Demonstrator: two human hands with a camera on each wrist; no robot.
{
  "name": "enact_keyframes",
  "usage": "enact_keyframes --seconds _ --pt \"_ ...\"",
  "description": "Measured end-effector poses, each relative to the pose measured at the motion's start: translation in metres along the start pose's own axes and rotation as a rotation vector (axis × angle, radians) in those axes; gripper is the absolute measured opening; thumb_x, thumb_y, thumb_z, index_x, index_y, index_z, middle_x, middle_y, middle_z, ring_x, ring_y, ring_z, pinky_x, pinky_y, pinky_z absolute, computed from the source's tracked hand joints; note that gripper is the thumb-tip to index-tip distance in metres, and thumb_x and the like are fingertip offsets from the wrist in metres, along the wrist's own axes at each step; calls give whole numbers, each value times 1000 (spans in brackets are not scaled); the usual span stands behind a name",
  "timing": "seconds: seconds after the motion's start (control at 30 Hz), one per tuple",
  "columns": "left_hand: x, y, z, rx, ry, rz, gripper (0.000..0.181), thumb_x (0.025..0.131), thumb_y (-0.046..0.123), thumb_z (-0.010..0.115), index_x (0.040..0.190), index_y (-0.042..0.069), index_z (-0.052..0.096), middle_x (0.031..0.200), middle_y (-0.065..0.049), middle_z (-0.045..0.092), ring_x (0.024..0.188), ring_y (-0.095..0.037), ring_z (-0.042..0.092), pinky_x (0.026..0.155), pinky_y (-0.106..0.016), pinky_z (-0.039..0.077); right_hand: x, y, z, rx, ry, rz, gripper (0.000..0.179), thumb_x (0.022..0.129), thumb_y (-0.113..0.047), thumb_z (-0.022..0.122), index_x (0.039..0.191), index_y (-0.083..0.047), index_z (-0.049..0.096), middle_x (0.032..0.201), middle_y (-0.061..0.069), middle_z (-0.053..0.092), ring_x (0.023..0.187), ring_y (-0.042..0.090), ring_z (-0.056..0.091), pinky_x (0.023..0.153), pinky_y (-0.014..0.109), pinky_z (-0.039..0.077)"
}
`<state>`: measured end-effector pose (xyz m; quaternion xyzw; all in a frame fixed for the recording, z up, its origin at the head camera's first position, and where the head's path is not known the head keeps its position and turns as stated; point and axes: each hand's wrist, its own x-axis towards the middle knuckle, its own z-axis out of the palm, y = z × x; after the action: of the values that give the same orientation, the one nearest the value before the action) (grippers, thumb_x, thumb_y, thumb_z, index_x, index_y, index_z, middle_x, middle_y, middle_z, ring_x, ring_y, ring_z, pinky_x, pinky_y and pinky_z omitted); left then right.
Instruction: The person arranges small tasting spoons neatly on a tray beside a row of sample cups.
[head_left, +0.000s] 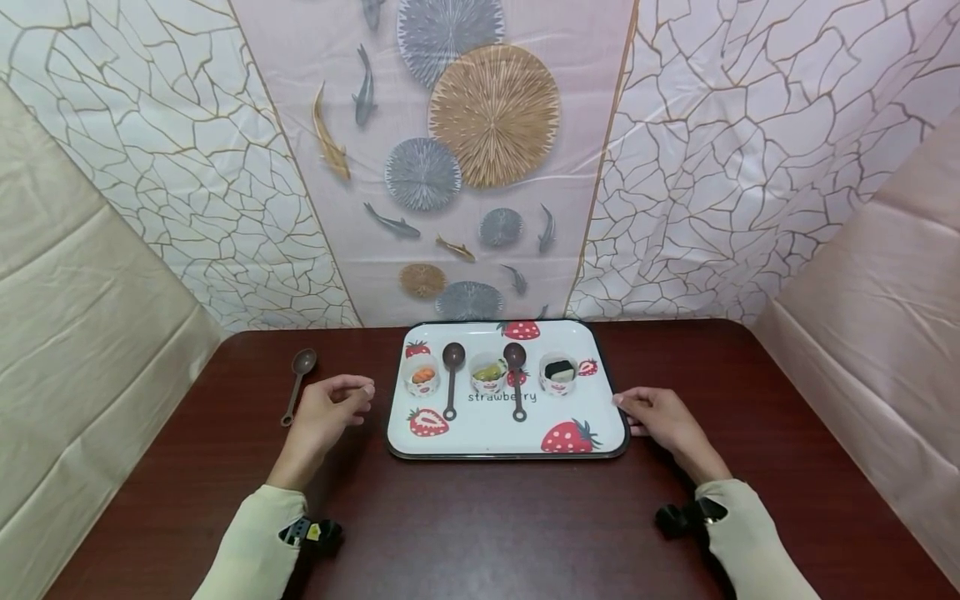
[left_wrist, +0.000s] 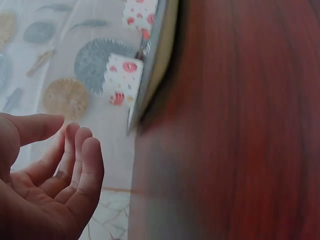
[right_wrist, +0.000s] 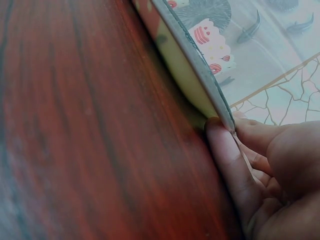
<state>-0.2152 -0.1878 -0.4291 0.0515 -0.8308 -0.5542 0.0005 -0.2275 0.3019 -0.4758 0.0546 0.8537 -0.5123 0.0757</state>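
Observation:
A white strawberry-patterned tray (head_left: 495,432) with a dark rim lies on the table. On it stand three small paper cups: the left cup (head_left: 422,388) holds something orange, the middle cup (head_left: 489,386) something green, the right cup (head_left: 558,387) black and pale pieces. Two brown spoons lie between the cups, one left spoon (head_left: 452,379) and one right spoon (head_left: 517,381). My right hand (head_left: 663,421) pinches the tray's right rim, thumb above and a finger beneath. Left of the tray, apart from it, my left hand (head_left: 330,421) hovers with loosely bent fingers and holds nothing.
Another brown spoon (head_left: 298,386) lies on the dark red table (head_left: 495,525), just beyond my left hand. A patterned cloth (head_left: 465,250) hangs behind the table's back edge, and beige cloth (head_left: 97,333) closes in the sides.

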Motion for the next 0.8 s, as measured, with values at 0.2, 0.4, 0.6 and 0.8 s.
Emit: enact_keyframes --seconds 0.2,0.4,0.6,0.8 --pt "4 -11 -13 41 1 -25 33 106 21 66 130 -2 69 122 -23 72 100 -25 69 80 -29 63 1 1 0 1 3 8 41 108 -27 63 126 9 68 103 6 71 81 7 65 69 23 61" --pt "6 -18 -25 61 7 -26 33 106 20 66 130 -3 69 121 -24 72 98 -22 68 79 -28 63 3 3 0 1 7 8 40 108 -28 64 125 8 69 102 5 70 80 7 64 68 23 61" --pt "9 -23 -35 115 45 -20 31 105 21 67 127 -1 70 113 -21 73 94 -20 66 73 -26 61 4 4 1 7 9 1 39 108 -27 64 124 8 69 100 5 70 80 7 64 68 23 61" --pt "12 -30 -45 164 75 -29 31 104 21 69 125 -2 70 111 -20 74 86 -22 68 68 -30 59 2 3 0 -6 13 11 40 108 -28 64 125 8 69 104 7 70 82 7 64 69 22 61"
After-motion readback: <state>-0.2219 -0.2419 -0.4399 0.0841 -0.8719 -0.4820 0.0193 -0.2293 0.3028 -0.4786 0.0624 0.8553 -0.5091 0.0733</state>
